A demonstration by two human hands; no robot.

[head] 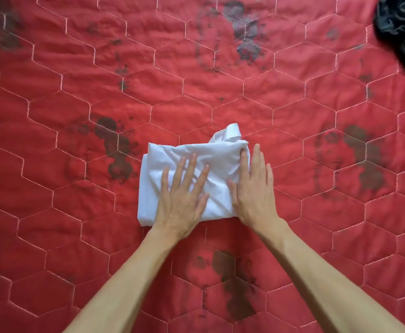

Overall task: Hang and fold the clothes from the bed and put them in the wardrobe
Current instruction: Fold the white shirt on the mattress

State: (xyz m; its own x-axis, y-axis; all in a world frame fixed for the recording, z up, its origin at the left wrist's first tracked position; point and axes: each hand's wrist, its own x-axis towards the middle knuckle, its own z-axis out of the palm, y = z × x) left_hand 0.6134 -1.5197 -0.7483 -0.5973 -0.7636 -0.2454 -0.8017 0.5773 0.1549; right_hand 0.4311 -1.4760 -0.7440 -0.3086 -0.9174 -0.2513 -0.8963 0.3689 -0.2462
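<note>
1. Two bare forearms reach in from the near edge of the view across a red quilted bedspread [81,97], stitched in pale hexagons and blotched with dark printed patches, which fills almost the whole view.

2. At centre lies a white garment [218,155], folded into a compact rectangle on the bedspread, with a loose end bunched up at its far right corner.

3. Flat on the near half of that bundle rests the left hand [181,203], fingers straight and spread, pressing the cloth down.

4. Along the bundle's right edge lies the right hand [253,191], fingers straight and close together, partly on the cloth and partly on the bedspread beside it.

5. Judged from this, the step is a smoothing press before the final fold: the left palm should pin the layers while the right sweeps outward, and the stray far corner wants tucking in or the stack may spring open when lifted.

6. Dark clothing [403,32] sits crumpled at the far right corner, well apart, apparently not yet folded.

7. No wardrobe is in view.
</note>
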